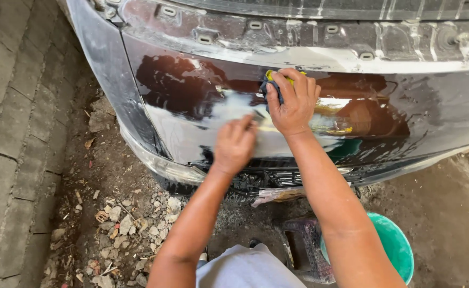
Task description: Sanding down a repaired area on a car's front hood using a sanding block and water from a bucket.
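From the head view, your right hand [294, 104] is clenched around a blue and yellow sanding pad [273, 85], pressing it flat against the dark car panel [405, 106] just below its upper edge, near the middle. Your left hand [235, 143] lies on the same panel, lower and just left of the right; its fingers are loosely curled and blurred, so you cannot tell whether it holds anything. White soapy smear [229, 109] spreads over the panel between and left of both hands. A green bucket [397, 242] stands on the dirt ground under your right forearm, with rubble [122, 229] below the panel's left corner.
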